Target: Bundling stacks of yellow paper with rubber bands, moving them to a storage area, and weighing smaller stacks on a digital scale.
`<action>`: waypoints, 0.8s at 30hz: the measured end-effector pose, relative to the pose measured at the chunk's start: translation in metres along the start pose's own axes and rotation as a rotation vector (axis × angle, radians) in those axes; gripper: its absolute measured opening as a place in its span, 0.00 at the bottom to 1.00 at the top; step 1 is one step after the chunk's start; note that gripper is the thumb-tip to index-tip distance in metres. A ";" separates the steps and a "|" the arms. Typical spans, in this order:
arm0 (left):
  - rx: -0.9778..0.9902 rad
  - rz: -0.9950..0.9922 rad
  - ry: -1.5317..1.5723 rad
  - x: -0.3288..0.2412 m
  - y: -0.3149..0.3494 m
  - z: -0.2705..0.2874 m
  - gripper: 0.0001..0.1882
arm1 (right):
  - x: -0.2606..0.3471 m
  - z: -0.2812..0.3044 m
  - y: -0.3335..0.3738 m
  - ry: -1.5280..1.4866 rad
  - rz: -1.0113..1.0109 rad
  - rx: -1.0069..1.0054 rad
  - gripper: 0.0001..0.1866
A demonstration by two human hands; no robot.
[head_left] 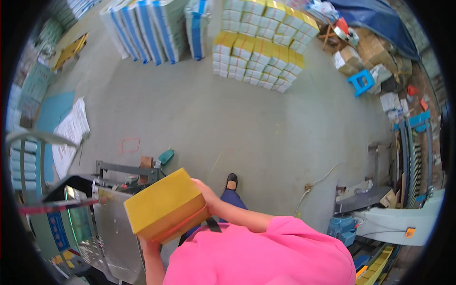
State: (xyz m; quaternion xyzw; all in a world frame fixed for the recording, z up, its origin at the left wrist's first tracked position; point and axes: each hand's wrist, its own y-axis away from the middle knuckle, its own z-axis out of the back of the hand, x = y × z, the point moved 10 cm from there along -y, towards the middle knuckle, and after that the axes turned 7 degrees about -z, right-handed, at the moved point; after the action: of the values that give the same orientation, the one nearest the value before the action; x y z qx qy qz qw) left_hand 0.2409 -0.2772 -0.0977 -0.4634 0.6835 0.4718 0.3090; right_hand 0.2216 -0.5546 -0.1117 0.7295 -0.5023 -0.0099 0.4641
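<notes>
Between my two hands I carry a yellow block-shaped pack (164,202), its long side orange-brown with a red band along it. My right hand (205,195) is pressed against the pack's right end. My left hand (150,247) supports its lower left corner, with most of the fingers hidden beneath. The pack is tilted in front of my body, just right of a metal machine table (116,228). What lies under the pack is out of sight.
Ahead stand stacked yellow-topped white packs (259,59) and tall blue-striped white sacks (156,31). A blue stool (361,83) and cardboard boxes (375,50) sit at the far right. A cable (304,194) crosses the floor near a blue motor (342,230).
</notes>
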 end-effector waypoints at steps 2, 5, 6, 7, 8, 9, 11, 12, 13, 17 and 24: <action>0.014 0.044 -0.109 0.009 -0.019 -0.052 0.31 | 0.026 0.060 0.005 -0.061 -0.032 -0.128 0.20; -0.014 0.192 -0.039 0.019 -0.060 -0.170 0.26 | 0.092 0.105 0.021 -0.087 -0.143 -0.007 0.19; 0.015 0.260 0.028 0.027 -0.075 -0.201 0.26 | 0.111 0.129 0.022 -0.093 -0.118 -0.048 0.20; 0.007 0.253 0.018 0.025 -0.088 -0.231 0.26 | 0.128 0.149 0.020 -0.098 -0.092 -0.090 0.22; 0.003 0.301 -0.060 0.029 -0.098 -0.263 0.25 | 0.143 0.156 0.021 -0.101 -0.096 -0.072 0.22; -0.006 0.344 -0.135 0.029 -0.109 -0.283 0.25 | 0.165 0.175 0.026 -0.115 -0.037 -0.201 0.24; 0.026 0.361 -0.115 0.051 -0.150 -0.295 0.24 | 0.203 0.191 0.027 -0.116 0.016 -0.305 0.27; 0.082 0.407 -0.088 0.061 -0.164 -0.314 0.24 | 0.222 0.199 0.026 -0.122 0.040 -0.317 0.29; 0.070 0.399 -0.084 0.064 -0.181 -0.322 0.24 | 0.241 0.204 0.022 -0.126 0.063 -0.328 0.32; 0.100 0.437 -0.042 0.076 -0.245 -0.386 0.23 | 0.315 0.217 -0.022 -0.079 0.109 -0.336 0.29; 0.136 0.532 0.050 0.072 -0.387 -0.487 0.24 | 0.465 0.219 -0.126 0.034 0.148 -0.335 0.22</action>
State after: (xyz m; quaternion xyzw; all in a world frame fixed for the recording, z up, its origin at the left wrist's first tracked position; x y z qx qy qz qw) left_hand 0.5787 -0.8041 -0.1208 -0.2572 0.8187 0.4777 0.1879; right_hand 0.4380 -1.0379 -0.1132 0.6030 -0.5382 -0.0469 0.5870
